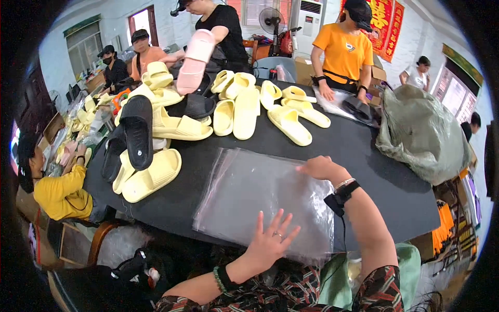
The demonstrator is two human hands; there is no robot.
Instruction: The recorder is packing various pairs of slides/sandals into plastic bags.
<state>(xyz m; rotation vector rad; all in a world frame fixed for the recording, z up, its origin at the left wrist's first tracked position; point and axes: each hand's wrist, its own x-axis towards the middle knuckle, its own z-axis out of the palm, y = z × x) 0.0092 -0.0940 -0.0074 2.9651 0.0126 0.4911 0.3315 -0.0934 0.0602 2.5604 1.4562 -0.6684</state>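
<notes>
The left hand (266, 246) spreads its fingers wide over plastic bags (244, 190). Whether the right hand (323, 169) grips them, I can't tell.

Red banner (382, 26) on the wall, between one and two o'clock: big gold characters, plus a column of smaller ones down its right strip. Orange T-shirt (340, 49), same direction, nearer centre: small chest print, too tiny to read. White upright appliance (303, 39), one o'clock: small dark label, unreadable. Black slipper (136, 130), between nine and ten: round white mark, illegible.
</notes>
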